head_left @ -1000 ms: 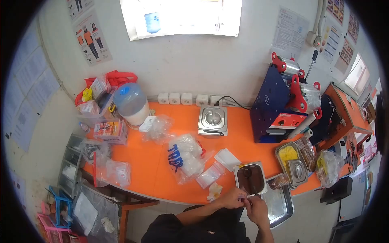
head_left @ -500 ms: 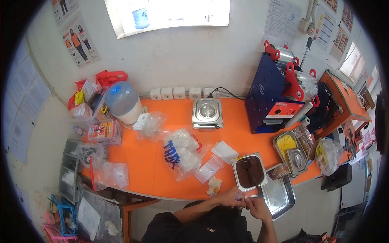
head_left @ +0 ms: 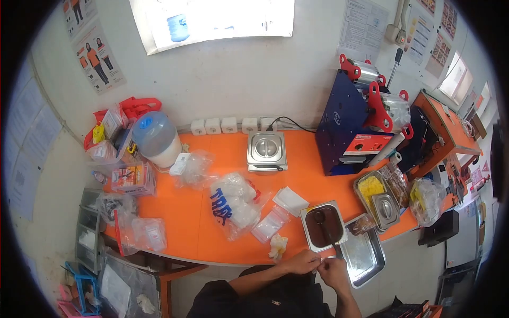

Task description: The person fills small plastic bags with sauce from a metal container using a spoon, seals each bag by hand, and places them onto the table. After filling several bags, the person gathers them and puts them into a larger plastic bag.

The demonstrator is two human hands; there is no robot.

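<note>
My left hand [head_left: 302, 262] and my right hand [head_left: 334, 273] meet at the table's front edge, fingers pinched together. Something small and pale shows between them, too small to name. Just beyond them sits a steel container [head_left: 343, 239] of dark brown sauce, with a ladle [head_left: 325, 225] resting in it, its handle leaning toward my right hand. A steel tray [head_left: 363, 259] lies right of it, with a plastic-wrapped brown item [head_left: 362, 224] on its far end. To the left are a crumpled pale wrapper [head_left: 278, 247], a clear packet [head_left: 270, 224] and white papers [head_left: 290, 201].
A bag of white cups [head_left: 238, 201] lies mid-table. Behind it stands a lidded steel container [head_left: 266, 151]. A blue sealing machine [head_left: 339, 127] and a tray with yellow food [head_left: 371, 185] are on the right. A clear jar [head_left: 158, 140] and plastic bins [head_left: 132, 179] stand left.
Both hands have drawn closer together, and the small clear thing at my left fingers shows less. The ladle has shifted in the sauce. The whole view has moved slightly.
</note>
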